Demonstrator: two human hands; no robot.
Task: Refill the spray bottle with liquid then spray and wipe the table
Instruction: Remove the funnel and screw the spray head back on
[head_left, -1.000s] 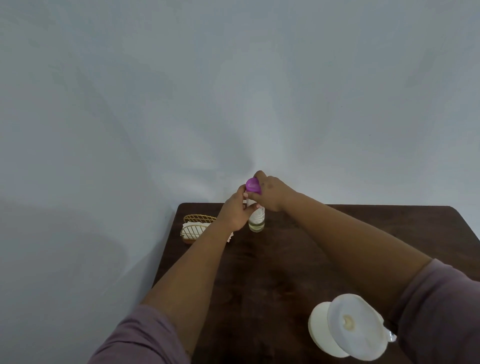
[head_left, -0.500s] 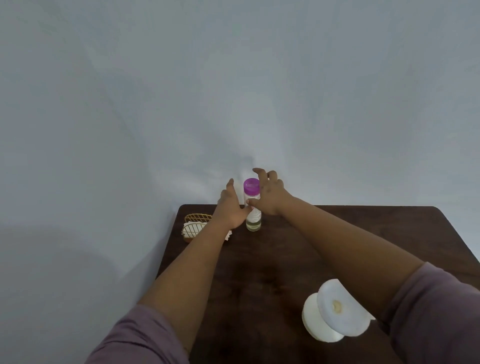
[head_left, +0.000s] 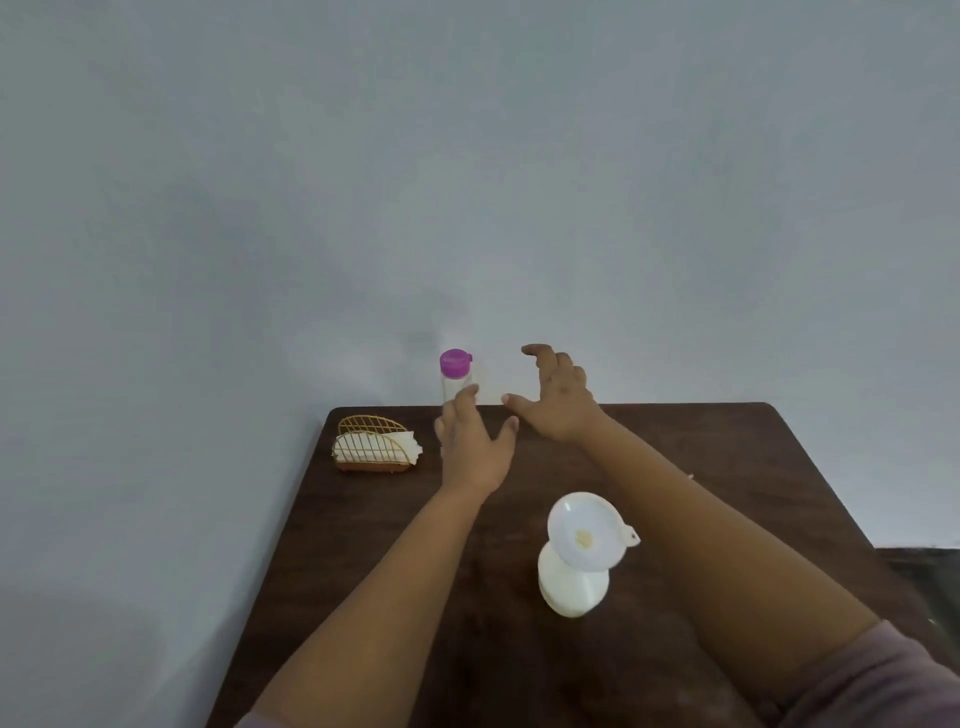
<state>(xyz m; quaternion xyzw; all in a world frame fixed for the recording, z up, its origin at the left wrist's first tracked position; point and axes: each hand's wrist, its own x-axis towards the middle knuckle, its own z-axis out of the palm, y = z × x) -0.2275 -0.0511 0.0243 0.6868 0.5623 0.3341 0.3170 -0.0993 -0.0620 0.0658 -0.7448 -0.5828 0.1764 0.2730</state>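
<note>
A pale grey wall (head_left: 467, 182) fills the upper half of the head view and runs down past the left of the table. The dark brown wooden table (head_left: 727, 493) reaches from the wall to the bottom of the view; its far edge meets the wall, its left edge slants toward the lower left, and its rounded far-right corner stands free, with a dark strip of floor beyond the right edge. Broad bare wood lies along the far right side and in the near centre between the two forearms.

The right hand (head_left: 558, 405) is over the far edge, fingers spread and curled, gripping nothing, just right of the refill bottle. The left hand (head_left: 475, 447) is over the far-left part of the table, palm down, fingers extended and loose, empty; its fingertips overlap the lower part of the refill bottle in the view, and whether they touch cannot be told.

The white spray bottle (head_left: 574, 587) stands near the table's centre, between the forearms, with a white funnel (head_left: 584, 532) seated in its neck. A gold wire napkin holder (head_left: 371, 444) with white napkins sits at the far-left corner, close to the left edge. The clear refill bottle (head_left: 453, 382), closed by a purple cap (head_left: 455, 361), stands upright at the far edge, right of the holder.
</note>
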